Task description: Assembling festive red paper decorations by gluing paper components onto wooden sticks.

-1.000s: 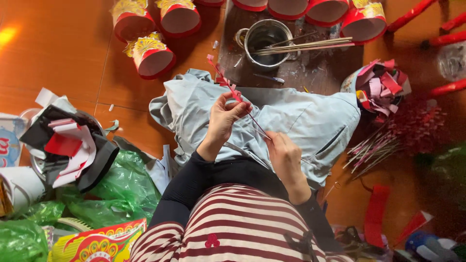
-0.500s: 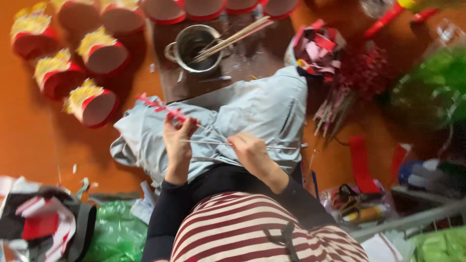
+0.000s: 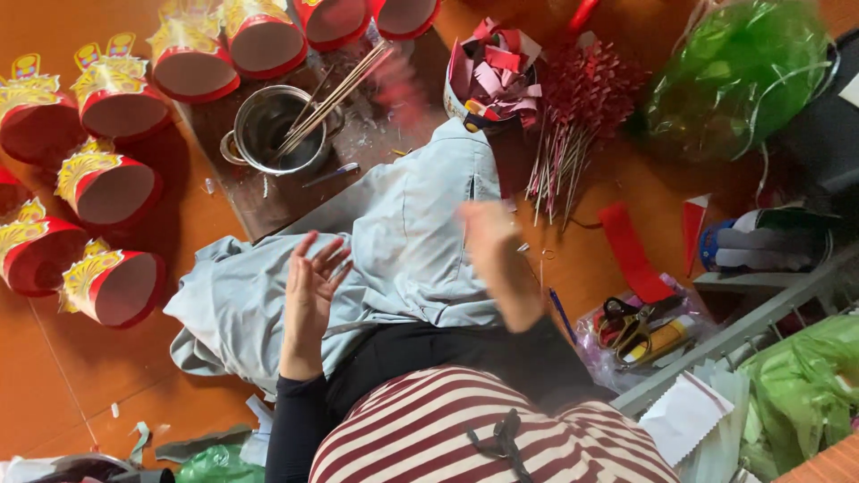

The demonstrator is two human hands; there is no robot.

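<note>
My left hand (image 3: 313, 288) is raised over a pale blue cloth (image 3: 403, 259) on my lap, fingers spread and holding nothing. My right hand (image 3: 490, 255) is over the cloth's right side and blurred by motion, so I cannot make out its grip. A faint red blur (image 3: 401, 85) hangs above the cloth near a round container of red and pink paper strips (image 3: 492, 72). Beside that container lies a pile of thin sticks wrapped in red fringe (image 3: 573, 116). A metal pot (image 3: 268, 134) holding bare bamboo sticks stands on a dark board (image 3: 286, 201).
Several red paper rings with gold trim (image 3: 116, 286) line the orange floor at left and top. A green plastic bag (image 3: 734, 72) is at top right. Scissors (image 3: 626, 324) and a yellow tube lie on plastic at right, by red paper strips (image 3: 631, 250).
Both hands held a thin stick with red fringe before. Now the left hand has opened and holds nothing, the right hand is swinging, and the view has shifted right.
</note>
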